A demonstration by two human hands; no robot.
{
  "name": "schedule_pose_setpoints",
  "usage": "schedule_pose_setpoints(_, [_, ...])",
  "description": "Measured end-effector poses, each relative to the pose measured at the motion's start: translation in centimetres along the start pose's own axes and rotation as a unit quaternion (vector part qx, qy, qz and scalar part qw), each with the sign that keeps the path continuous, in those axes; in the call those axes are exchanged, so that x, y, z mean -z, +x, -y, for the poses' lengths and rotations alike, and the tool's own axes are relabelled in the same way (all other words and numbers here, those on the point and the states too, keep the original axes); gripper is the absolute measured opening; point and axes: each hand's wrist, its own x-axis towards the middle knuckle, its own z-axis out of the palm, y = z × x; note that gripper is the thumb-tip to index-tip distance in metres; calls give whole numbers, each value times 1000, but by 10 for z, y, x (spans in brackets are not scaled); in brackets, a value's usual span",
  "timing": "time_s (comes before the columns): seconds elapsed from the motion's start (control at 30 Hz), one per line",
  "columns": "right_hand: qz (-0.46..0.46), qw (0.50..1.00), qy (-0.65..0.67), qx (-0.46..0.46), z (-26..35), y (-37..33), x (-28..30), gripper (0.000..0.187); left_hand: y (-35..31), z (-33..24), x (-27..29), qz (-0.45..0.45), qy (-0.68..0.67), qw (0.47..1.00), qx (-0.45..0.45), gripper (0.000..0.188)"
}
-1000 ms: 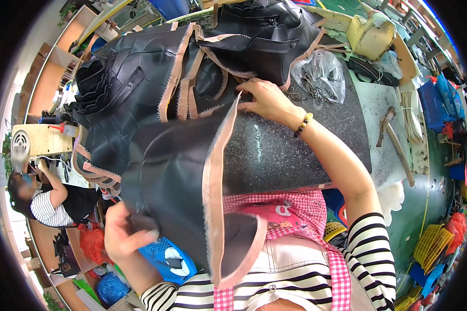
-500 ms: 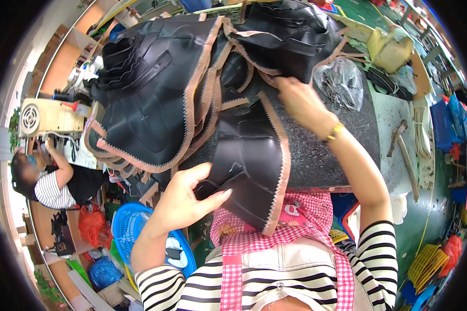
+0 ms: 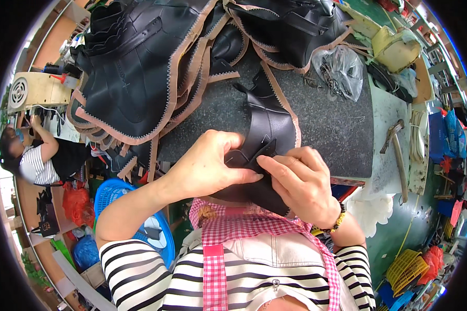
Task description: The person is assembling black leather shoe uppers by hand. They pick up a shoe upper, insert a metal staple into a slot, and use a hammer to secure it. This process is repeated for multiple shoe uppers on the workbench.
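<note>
Inspector: Left hand [image 3: 213, 168] is closed on a black leather piece [image 3: 267, 129], fingers curled over its near end and thumb pressed along the lower edge. Confirm the other side.

Recorder: Right hand [image 3: 301, 184] grips the same piece from the opposite side, fingertips [image 3: 267, 165] pinching a folded flap just beside the left thumb. Both hands meet at the near edge of the desk [image 3: 321, 124].

Inspector: Position of the piece?

Recorder: It lies lengthwise on the dark speckled desk surface, far end pointing away from the person, near end hanging over the edge above a pink checked apron [image 3: 233, 233]. A tan zigzag trim runs along its right edge.

Inspector: Surroundings?

Recorder: A large pile of black leather parts [image 3: 135, 78] with the same tan trim covers the far left of the desk, apart from the held piece. A clear plastic bag [image 3: 340, 67] of small dark items sits at the far right. A hammer [image 3: 394, 140] lies on the pale ledge to the right. A blue plastic basket [image 3: 114, 192] stands below the left forearm. Another person in a striped shirt [image 3: 33, 160] sits at far left, well apart
</note>
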Motion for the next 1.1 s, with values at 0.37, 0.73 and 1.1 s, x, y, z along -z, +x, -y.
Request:
schedule_pose_setpoints(0.37, [-30,824,531,-195,-15,-27,-13,19,-1,13,-9,-9,-5,1000,-29,18])
schedule_pose_setpoints(0.73, [-24,817,494,-296,-7,-31,-9,13,-6,7,-15,-6,30,999,17,26])
schedule_pose_setpoints(1.1, [30,871,377,-313,-3,-23,5,13,-11,0,-17,-13,-24,1000,-15,21])
